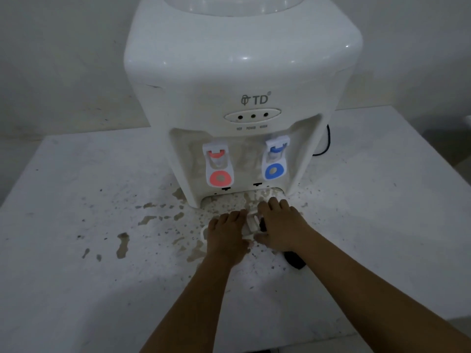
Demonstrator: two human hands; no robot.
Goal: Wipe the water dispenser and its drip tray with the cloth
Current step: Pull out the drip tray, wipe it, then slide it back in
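Note:
A white tabletop water dispenser (242, 80) stands on a white table, with a red tap (218, 166) on the left and a blue tap (275, 161) on the right. In front of its open base slot lies the white drip tray (251, 224), mostly covered by my hands. My left hand (225, 236) rests on the tray's left part, fingers curled over it. My right hand (279, 226) presses a dark cloth (295, 259) onto the tray's right part; the cloth shows under the palm and behind the wrist.
The white table (89, 250) is spattered with brownish puddles (123, 244) and specks around the dispenser's base. A black power cord (323, 146) runs behind the dispenser on the right. A grey wall stands behind.

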